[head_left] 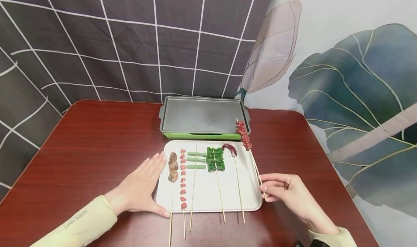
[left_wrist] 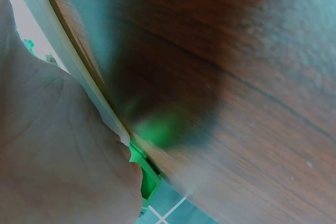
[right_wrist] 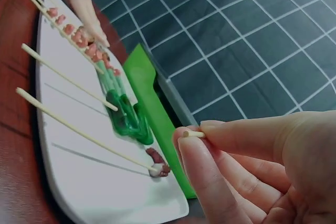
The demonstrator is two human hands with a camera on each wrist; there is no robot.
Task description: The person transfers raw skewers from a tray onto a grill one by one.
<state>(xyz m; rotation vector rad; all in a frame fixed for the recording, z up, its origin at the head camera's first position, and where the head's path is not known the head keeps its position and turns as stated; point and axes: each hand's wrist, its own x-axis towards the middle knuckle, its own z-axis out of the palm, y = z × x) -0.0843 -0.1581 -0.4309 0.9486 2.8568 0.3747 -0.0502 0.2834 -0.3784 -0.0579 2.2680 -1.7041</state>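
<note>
My right hand [head_left: 291,194] pinches the bare stick of a red meat skewer [head_left: 243,135] between thumb and fingertips, at the tray's right edge. The meat end points away and overlaps the grill's front right corner in the head view. In the right wrist view the stick's blunt end [right_wrist: 194,134] pokes out of the pinch. My left hand [head_left: 140,189] lies with straight fingers along the left edge of a white tray [head_left: 249,191], thumb at its near corner. On the tray lie a brown mushroom-like skewer [head_left: 173,167], a skewer of small red pieces [head_left: 183,180] and several others.
Further right on the tray are a green stalk skewer [head_left: 196,160], a green pepper skewer [head_left: 215,159] and a tentacle skewer [head_left: 230,149]. Their sticks overhang the near edge. Behind the tray sits a flat grey-topped grill [head_left: 202,114] with a green base, before a dark gridded curtain [head_left: 137,40].
</note>
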